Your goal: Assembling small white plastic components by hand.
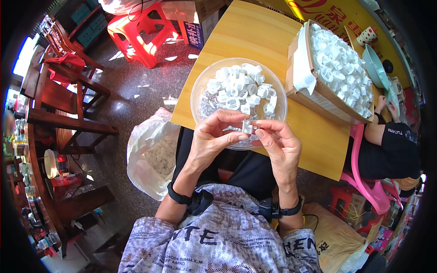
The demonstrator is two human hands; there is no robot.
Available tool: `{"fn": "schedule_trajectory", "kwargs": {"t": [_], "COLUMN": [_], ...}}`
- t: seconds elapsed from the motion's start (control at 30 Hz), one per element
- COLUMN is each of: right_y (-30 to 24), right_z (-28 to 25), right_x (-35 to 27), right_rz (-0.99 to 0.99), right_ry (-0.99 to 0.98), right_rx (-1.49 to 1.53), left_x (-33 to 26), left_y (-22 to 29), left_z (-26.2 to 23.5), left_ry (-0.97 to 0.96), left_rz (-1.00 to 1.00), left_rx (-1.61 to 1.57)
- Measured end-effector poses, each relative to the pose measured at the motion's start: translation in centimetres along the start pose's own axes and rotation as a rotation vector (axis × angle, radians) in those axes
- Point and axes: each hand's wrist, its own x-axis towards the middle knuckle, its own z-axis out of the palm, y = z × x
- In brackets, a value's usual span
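My left hand (210, 136) and my right hand (281, 144) meet over the near rim of a round clear plastic basin (195, 102). Pinched between their fingertips is a small white plastic part (247, 127); both hands are closed on it. In the basin lies a heap of white plastic parts (241, 84), some ring-shaped. Small shiny pieces (208, 105), too fine to make out, gather at its left side. My fingers cover some of the basin's near edge.
The basin rests on a yellow wooden table (318, 154). A cardboard box (314, 98) full of white parts stands at right. Beyond it, a co-worker (384, 145) sits beside a pale green bowl (374, 66). On the floor are a white sack (152, 154) and red stool (141, 34).
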Motion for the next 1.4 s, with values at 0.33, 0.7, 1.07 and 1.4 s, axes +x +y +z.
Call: {"fn": "schedule_trajectory", "kwargs": {"t": [0.33,0.7,1.07,1.4], "right_y": [-0.3,-5.9,-14.2,-13.4], "right_z": [-0.9,-4.1,-12.9,-12.6], "right_x": [0.4,6.4,18.7,19.6], "right_rz": [-0.059,-0.396,-0.392,-0.542], "right_ry": [-0.039,0.087,0.413,0.219], "right_rx": [-0.169,-0.702,-1.451,-1.708], "left_x": [0.7,0.9,0.9,1.5], "left_y": [-0.1,-0.9,-0.8,-0.5], "left_z": [0.1,0.7,0.3,0.5], "left_ry": [-0.059,0.098,0.083,0.060], "left_rz": [0.183,0.024,0.007,-0.039], "left_rx": [0.345,0.154,0.168,0.210]}}
